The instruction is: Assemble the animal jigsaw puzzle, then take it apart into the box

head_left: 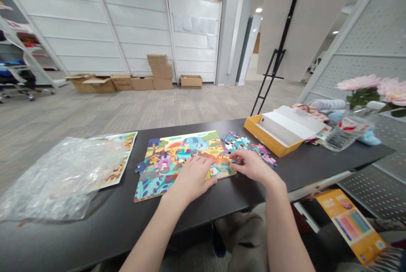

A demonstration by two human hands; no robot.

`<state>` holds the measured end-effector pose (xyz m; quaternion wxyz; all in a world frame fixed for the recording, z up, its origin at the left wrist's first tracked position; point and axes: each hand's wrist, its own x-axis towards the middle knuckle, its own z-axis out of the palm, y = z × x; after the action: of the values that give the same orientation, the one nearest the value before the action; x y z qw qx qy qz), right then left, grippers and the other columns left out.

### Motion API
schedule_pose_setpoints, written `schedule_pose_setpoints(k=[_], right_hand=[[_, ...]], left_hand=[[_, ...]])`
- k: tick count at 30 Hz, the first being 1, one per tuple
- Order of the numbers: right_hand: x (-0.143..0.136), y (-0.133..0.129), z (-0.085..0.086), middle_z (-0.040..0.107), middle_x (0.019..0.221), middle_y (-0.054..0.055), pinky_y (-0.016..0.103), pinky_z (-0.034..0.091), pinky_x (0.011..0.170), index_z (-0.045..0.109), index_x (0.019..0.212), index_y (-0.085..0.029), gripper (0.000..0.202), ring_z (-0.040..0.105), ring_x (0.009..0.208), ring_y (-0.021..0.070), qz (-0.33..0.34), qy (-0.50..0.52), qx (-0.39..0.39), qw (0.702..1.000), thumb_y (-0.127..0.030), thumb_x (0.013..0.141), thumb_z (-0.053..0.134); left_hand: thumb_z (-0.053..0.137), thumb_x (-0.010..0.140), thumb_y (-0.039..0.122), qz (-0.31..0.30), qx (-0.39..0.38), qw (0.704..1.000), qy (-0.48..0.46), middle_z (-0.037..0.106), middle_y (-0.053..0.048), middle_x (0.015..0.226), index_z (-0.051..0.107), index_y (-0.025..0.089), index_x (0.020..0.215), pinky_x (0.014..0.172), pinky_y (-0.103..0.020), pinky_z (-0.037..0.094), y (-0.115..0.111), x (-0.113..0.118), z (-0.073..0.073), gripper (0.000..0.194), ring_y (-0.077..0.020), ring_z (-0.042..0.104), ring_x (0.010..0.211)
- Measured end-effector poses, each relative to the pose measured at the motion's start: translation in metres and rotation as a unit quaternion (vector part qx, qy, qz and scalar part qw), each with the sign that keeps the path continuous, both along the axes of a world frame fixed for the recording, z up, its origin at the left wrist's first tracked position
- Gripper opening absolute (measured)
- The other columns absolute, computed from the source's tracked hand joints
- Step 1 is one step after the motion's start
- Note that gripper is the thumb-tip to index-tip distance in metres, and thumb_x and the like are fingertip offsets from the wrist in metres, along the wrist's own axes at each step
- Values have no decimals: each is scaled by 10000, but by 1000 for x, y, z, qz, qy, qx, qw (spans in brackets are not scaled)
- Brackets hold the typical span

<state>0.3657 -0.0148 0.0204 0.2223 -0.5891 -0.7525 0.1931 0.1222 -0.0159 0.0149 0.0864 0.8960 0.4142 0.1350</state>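
Note:
A colourful jigsaw puzzle (168,179) with animal pictures lies on the dark table, largely filled with pieces. Over its lower middle my left hand (198,174) rests palm down, fingers stretched out and covering part of the picture. At the puzzle's right edge, the fingers of my right hand (249,164) are curled together with the thumb; whatever sits between the fingertips is too small to make out. Loose puzzle pieces (236,141) are heaped beside the right edge, partly behind my right hand. One blue piece (141,167) juts out at the puzzle's left side.
Left on the table (117,217), a clear plastic bag (60,179) partly covers a printed picture sheet (128,157). An open yellow box (272,138) stands at the right, near a vase of pink flowers (339,136). A yellow package (352,225) sits below the table edge.

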Motion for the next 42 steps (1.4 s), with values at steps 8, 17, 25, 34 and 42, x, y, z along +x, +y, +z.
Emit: schedule_pose_setpoints(k=[8,17,25,34,42], right_hand=[[34,-9,15,761,836,51,320,516,693,726,882,-207,206,664,681,197,-154,27,77,985,-367,839,603],[58,-16,15,788,893,76,338,540,706,742,906,-201,291,714,748,229,-205,62,67,974,-448,816,615],[72,-15,6,772,807,65,310,510,637,738,840,-206,243,684,690,215,-211,3,57,976,-427,783,656],[14,23,-12,720,1110,109,368,464,941,711,1027,-186,203,646,1040,262,-59,-68,106,990,-290,893,598],[-2,41,-18,705,1274,115,384,427,1009,674,1213,-208,293,614,1177,292,-50,-134,63,988,-285,968,534]], left_hand=[[698,875,355,-4,-1,1000,5,678,-119,1226,612,180,1204,1018,-464,466,-2,2,3,383,-314,590,1174],[694,871,362,-4,-4,1000,2,683,-107,1192,619,202,1166,990,-456,477,-1,2,3,343,-312,598,1155],[717,852,361,-10,1,1000,0,690,-104,1181,629,213,1140,999,-453,469,2,2,1,335,-311,607,1155],[761,821,379,-14,10,1000,-2,690,-119,1206,642,195,1160,1012,-489,468,1,0,6,403,-328,609,1151],[717,855,330,9,1,999,-51,706,-94,1213,640,223,1193,1021,-438,475,1,-25,20,363,-296,623,1160]])
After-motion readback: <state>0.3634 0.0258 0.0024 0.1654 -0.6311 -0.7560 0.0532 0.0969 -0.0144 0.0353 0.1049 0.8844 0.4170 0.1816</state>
